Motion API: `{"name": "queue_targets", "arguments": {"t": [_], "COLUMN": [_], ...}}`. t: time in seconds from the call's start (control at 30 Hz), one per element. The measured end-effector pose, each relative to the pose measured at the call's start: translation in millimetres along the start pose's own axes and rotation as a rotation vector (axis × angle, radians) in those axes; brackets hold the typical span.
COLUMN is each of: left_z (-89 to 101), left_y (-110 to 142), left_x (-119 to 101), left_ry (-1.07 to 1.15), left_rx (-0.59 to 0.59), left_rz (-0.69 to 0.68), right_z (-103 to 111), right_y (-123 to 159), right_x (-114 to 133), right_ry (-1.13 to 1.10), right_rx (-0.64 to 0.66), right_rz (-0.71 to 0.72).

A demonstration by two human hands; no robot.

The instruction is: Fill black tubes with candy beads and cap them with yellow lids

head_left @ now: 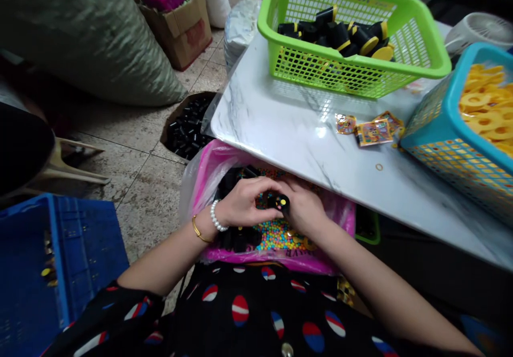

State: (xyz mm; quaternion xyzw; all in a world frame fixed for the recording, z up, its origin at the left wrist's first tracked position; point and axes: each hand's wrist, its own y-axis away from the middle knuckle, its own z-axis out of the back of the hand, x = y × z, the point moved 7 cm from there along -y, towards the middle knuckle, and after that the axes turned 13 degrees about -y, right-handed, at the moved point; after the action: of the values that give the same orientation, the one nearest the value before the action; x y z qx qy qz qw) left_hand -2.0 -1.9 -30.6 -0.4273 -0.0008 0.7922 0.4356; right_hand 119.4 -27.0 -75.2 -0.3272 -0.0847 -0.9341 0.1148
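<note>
My left hand (249,201) is curved round a small black plastic container (276,203), thumb on the near side and fingers on the far side. The container's round opening faces up, with a few coloured bits inside, one of them yellow. Pressed close against its right side is my right hand (305,208), fingers curled; what lies in them is hidden. Both hands are over a pink tub (288,265) lined with clear plastic. Small multicoloured candy balls (276,238) fill the tub's middle, and more black containers (239,239) lie at its left.
A marble-patterned table (276,127) overhangs the tub's far side. On it stand a green basket (360,82) of black containers with yellow lids, a blue basket (436,116) of yellow rings, and small printed packets (373,132). A blue crate (88,255) sits at left.
</note>
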Motion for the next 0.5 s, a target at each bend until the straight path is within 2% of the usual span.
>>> {"name": "queue_targets", "arguments": {"t": [0.1, 0.2, 0.27, 0.37, 0.5], "left_z": [16.6, 40.4, 51.3, 56.4, 51.3], "left_y": [0, 0, -2, -12, -24], "left_x": [-17, -28, -29, -23, -8], "left_ry": [0.012, -0.131, -0.297, -0.463, -0.414], "left_rx": [-0.157, -0.459, -0.599, -0.623, -0.552], "left_rz": [-0.057, -0.065, -0.001, 0.110, 0.199], "right_z": [-15, -20, -21, -11, 33], "right_y": [-13, -20, -19, -6, 22], "right_x": [5, 7, 9, 14, 37], "right_ry": [0.101, 0.136, 0.158, 0.112, -0.236], "right_rx": [0.120, 0.085, 0.063, 0.007, -0.056], "right_rz": [0.010, 0.014, 0.049, 0.107, 0.184]}}
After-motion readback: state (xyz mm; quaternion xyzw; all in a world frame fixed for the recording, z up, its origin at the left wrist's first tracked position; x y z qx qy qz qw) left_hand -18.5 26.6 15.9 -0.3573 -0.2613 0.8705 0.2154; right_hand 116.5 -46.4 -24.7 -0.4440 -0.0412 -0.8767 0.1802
